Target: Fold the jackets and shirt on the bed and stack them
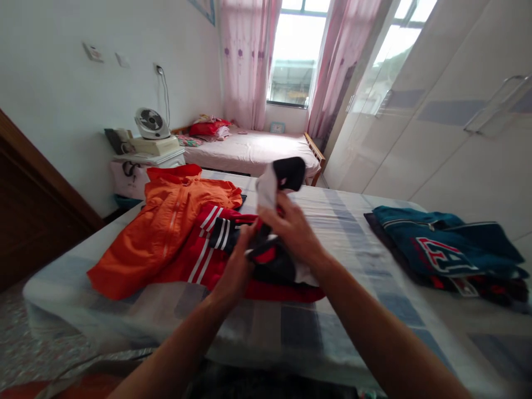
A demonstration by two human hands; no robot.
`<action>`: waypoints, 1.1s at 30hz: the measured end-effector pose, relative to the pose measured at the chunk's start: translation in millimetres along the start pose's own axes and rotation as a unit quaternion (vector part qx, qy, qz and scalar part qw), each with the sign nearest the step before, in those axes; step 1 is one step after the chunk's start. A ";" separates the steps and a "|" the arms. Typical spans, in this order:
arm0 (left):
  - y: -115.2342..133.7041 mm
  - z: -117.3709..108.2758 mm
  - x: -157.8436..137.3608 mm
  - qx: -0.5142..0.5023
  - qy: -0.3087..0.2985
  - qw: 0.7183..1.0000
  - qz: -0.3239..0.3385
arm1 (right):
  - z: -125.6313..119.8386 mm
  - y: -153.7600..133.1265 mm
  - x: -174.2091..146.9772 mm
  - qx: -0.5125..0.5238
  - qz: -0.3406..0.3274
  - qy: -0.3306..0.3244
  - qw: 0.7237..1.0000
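A black, white and red garment [276,266] is bunched in front of me on the bed, with one black-and-white part raised and blurred. My right hand [297,230] grips this raised part with curled fingers. On the garment's nearer left side, my left hand [241,257] is closed on its cloth, thumb uppermost. A dark cuff with white stripes [222,234] sticks out to the left of that hand. Underneath lies a red garment with white stripes [203,260]. Its left part is overlapped by an orange zip jacket [166,221] that is spread out flat.
Folded clothes, topped by a teal garment with a letter A [449,244], lie at the bed's right. The checked bedsheet [344,238] covers the bed. White wardrobes [436,122] line the right. Behind stand a nightstand with a fan [152,123] and another bed [266,147].
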State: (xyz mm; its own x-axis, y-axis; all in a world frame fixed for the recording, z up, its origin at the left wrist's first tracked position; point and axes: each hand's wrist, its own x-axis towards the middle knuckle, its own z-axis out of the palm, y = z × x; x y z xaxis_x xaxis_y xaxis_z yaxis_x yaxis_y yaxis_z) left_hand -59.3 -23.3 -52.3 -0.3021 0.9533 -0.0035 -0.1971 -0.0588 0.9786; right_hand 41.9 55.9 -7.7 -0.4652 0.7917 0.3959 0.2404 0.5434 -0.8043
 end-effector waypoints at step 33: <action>0.5 -33.1 26.8 -0.105 0.102 0.988 -0.045 | -114.2 61.9 -80.9 0.227 0.248 0.179 0.925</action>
State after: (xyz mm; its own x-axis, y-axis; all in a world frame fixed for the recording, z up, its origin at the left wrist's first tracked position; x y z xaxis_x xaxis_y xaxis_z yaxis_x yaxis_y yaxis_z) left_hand -98.4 -7.6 -58.7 -0.4518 0.8793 -0.1508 -0.4142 -0.0571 0.9084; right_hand 191.7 57.3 -39.0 -0.0618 0.9980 -0.0154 -0.0711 -0.0198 -0.9973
